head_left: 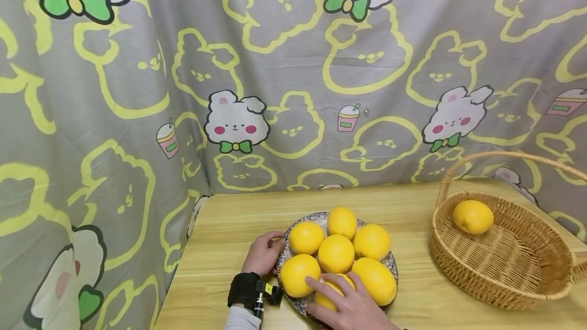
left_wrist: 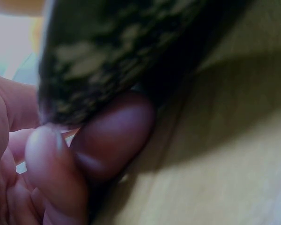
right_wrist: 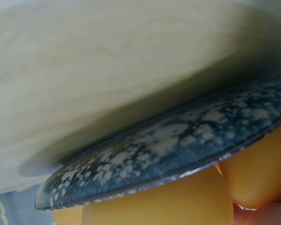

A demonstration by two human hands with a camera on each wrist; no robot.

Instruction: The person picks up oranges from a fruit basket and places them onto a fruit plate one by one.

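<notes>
**Both hands at the plate of yellow fruit**

From the head view I see a speckled plate (head_left: pixel 290 246) on the wooden surface (head_left: pixel 229 223), piled with yellow fruit. My left hand (head_left: pixel 263 253) sits at the plate's left rim, fingers curled against its edge; the left wrist view shows fingertips (left_wrist: pixel 110 136) tucked under the dark speckled rim (left_wrist: pixel 112 61), so I take it as gripping the plate, though that picture is blurred and I cannot be sure how firm the hold is.

My right hand (head_left: pixel 348 307) lies at the near edge of the plate, fingers spread and fairly straight over the nearest fruit (head_left: pixel 334 292), with one finger reaching onto the front-left fruit (head_left: pixel 298 274). It rests on the fruit rather than closing round it. The right wrist view shows only the plate's underside (right_wrist: pixel 178 150) and fruit close up.

Well apart to the right stands a wicker basket (head_left: pixel 500 279) with a handle, one yellow fruit (head_left: pixel 473 216) lying in it. A patterned curtain (head_left: pixel 293 75) hangs behind.
</notes>
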